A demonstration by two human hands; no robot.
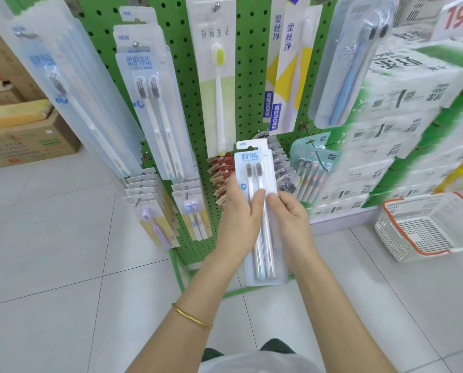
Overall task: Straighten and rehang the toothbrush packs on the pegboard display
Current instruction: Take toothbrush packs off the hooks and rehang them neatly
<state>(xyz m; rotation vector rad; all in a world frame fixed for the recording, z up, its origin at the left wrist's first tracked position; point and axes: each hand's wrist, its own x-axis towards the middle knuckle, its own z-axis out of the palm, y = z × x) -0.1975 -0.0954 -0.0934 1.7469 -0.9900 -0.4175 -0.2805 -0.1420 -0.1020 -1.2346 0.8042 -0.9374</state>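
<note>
A twin toothbrush pack with a white-blue card is held upright in front of the green pegboard. My left hand grips its left side, thumb across the front. My right hand holds the right edge, thumb on the front. On a hook at upper left hang matching twin packs. Other packs on the board: a yellow-bristle single, purple singles, a blue twin.
Lower hooks carry small packs, red sachets and a multi-brush pack. Stacked tissue packs stand at right, a white-orange basket on the floor beside them. Cardboard boxes sit at left.
</note>
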